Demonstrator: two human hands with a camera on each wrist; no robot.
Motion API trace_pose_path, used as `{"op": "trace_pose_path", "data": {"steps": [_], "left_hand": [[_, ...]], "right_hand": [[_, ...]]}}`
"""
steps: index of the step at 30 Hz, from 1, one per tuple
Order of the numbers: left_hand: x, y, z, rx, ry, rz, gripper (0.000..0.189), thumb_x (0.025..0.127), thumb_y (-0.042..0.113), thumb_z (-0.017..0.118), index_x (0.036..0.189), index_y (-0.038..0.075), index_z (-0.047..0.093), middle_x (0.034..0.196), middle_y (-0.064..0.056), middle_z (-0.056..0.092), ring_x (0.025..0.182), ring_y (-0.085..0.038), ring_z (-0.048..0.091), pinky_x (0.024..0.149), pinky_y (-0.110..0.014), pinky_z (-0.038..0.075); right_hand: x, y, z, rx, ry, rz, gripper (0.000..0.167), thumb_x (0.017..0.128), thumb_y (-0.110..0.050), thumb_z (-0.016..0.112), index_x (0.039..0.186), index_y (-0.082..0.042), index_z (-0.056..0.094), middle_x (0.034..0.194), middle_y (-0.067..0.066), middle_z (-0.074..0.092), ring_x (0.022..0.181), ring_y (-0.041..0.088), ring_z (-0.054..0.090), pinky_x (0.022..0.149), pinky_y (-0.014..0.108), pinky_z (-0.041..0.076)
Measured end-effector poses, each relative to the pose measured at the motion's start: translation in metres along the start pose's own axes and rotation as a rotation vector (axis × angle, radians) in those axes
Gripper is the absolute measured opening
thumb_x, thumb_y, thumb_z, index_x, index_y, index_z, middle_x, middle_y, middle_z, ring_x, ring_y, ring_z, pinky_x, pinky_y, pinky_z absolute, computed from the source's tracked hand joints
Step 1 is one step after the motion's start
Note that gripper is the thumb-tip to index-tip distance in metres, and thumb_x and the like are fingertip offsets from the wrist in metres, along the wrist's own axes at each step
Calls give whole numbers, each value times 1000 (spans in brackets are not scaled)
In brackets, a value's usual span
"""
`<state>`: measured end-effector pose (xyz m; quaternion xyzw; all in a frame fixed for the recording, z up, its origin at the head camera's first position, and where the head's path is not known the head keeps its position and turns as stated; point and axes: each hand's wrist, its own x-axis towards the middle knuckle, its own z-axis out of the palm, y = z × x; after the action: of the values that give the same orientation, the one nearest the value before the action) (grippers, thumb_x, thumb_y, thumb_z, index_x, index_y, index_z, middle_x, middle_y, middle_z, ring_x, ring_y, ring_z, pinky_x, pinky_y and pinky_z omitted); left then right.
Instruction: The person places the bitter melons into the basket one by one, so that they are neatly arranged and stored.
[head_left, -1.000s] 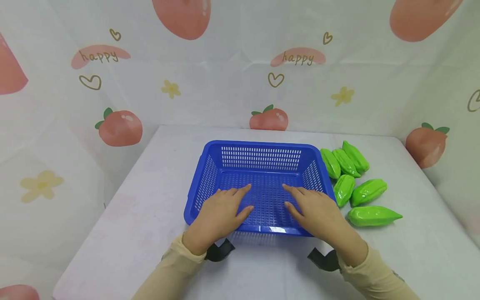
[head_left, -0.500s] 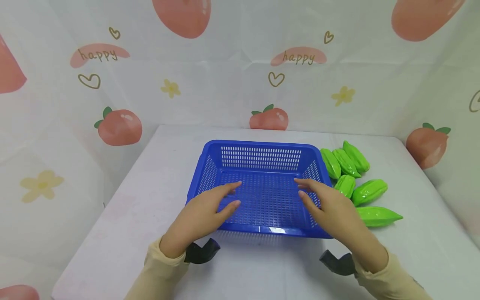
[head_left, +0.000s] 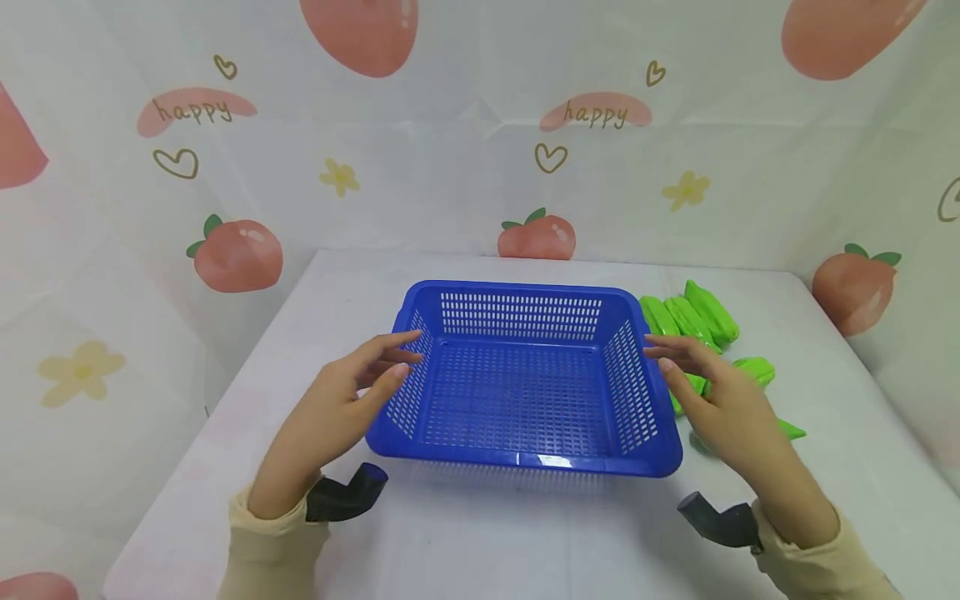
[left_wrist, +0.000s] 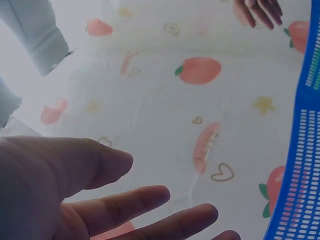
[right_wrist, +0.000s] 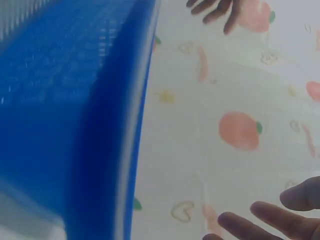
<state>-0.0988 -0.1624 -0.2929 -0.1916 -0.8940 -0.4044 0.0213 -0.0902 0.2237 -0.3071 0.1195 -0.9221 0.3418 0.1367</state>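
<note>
Blue plastic basket, rectangular with rounded corners, at the middle of the white surface; floor finely perforated, walls cut with rows of small slots, smooth rim with a glare patch at the front edge. Both hands raised, one at each side of it, fingers loosely bent, thumbs apart, nothing held: left hand over the left side, right hand by the right rim. In the wrist views patterned cloth shows between the visible fingertips and the basket; some fingertips there cut off by the frame. Right of the basket, glossy green pieces, ridged and tapering like starfruit: three close together at the back, others nearer, partly masked by the right hand, one showing little more than a pointed tip. Left wrist view: basket cropped at the edge, green patches faint through its slots; grey shape in the upper corner, hard to make out. Right wrist view: basket large, blurred, cropped. Beige sleeves, cut off below; curved black pieces at both wrists. Behind, creased white backdrop printed with peaches, hearts, flowers, "happy".
</note>
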Motion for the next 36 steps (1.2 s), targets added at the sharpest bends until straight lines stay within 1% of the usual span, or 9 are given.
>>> {"op": "trace_pose_path", "data": {"steps": [2,5,7,9,12,17,25,31,36], "left_hand": [[-1,-2,-6,-15,27,-1,37,103,23,47,140,19,50,120,-5,67,109,-23,65,92,-49,53],[-1,-6,-13,-41,52,-8,37,103,21,46,139,17,51,118,-9,67,110,-25,65,94,-51,52],[-1,-9,-16,-58,59,-21,36,103,21,45,139,17,50,119,-11,67,111,-25,65,97,-51,50],[-1,-13,-20,-72,63,-31,36,104,22,44,139,16,50,120,-13,66,110,-24,65,98,-45,50],[-1,-20,-23,-99,66,-48,37,104,23,43,139,15,50,121,-13,66,110,-23,65,97,-31,51],[1,-32,-28,-152,71,-78,38,104,25,42,139,11,49,124,-15,64,110,-27,65,90,-16,51],[2,-56,-32,-297,69,-106,42,104,25,43,142,6,44,127,-20,58,109,-10,63,89,-18,52],[3,-69,-31,-330,63,-153,46,104,25,44,145,6,39,133,-25,52,111,-11,62,90,-17,52],[4,-80,-29,-358,55,-192,49,103,27,46,147,8,36,134,-22,51,110,-7,62,90,-19,52]], "right_hand": [[0,5,-5,-5,36,6,30,100,-18,52,129,-13,59,114,12,70,106,32,65,86,54,50],[-1,16,-10,-11,85,-2,29,99,-18,54,127,-15,61,110,9,71,100,1,64,89,25,48],[-2,23,-12,-9,104,-3,29,99,-18,55,127,-16,62,108,-4,71,96,-17,55,83,8,41],[-2,30,-15,7,114,-1,29,99,-17,54,127,-15,62,106,-19,68,94,-25,49,81,0,36],[-4,39,-17,32,119,6,29,99,-15,53,127,-13,61,103,-37,56,94,-25,50,80,-3,36],[-6,53,-19,58,122,11,30,100,-12,52,129,-8,58,104,-40,53,96,-24,50,80,-5,36],[-13,74,-22,104,148,17,31,99,-7,52,129,-5,57,103,-38,57,94,-21,54,82,-4,36],[-20,92,-24,95,116,22,32,99,-9,52,130,-7,56,107,-39,55,100,-23,50,80,-5,35],[-27,104,-25,50,73,69,34,101,-15,50,134,-9,53,109,-40,51,102,-26,43,78,-5,33]]}}
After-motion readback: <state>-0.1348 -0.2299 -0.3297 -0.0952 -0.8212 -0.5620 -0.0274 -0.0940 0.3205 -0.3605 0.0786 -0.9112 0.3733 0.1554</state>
